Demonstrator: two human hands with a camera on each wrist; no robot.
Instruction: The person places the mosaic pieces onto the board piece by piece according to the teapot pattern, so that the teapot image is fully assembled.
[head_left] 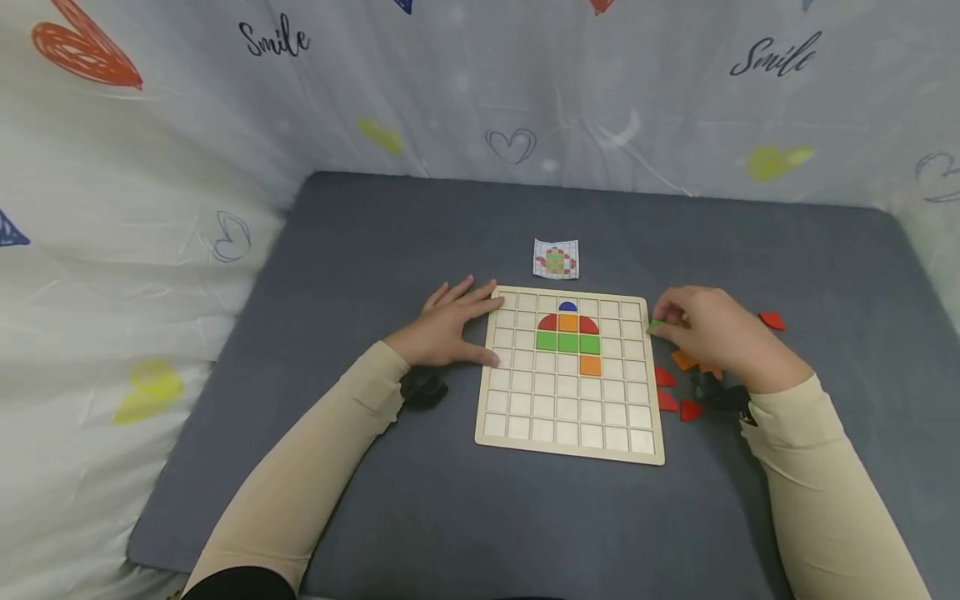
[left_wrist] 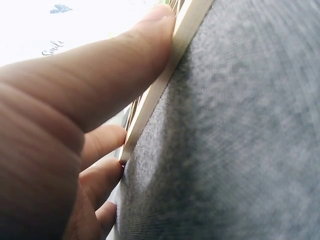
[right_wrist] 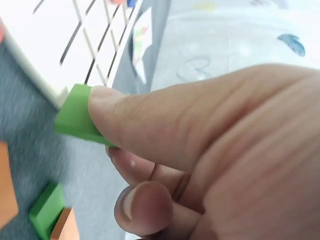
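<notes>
A wooden grid board (head_left: 568,450) lies on the grey table. On it sit a blue half-round tile (head_left: 567,307), two red curved tiles, a row of three green square tiles (head_left: 568,342) and two orange squares, one (head_left: 590,365) below the row's right end. My left hand (head_left: 450,327) rests against the board's left edge with fingers spread, thumb touching the rim. By the right edge, my right hand (head_left: 708,332) pinches a green square tile (right_wrist: 77,112) between thumb and fingers. Its other fingers are curled.
A small pattern card (head_left: 556,260) lies beyond the board. Red tiles (head_left: 665,401) and orange tiles (head_left: 684,360) are scattered right of the board, partly under my right hand. Another green tile (right_wrist: 47,210) lies among them. A lone red tile (head_left: 772,321) sits farther right.
</notes>
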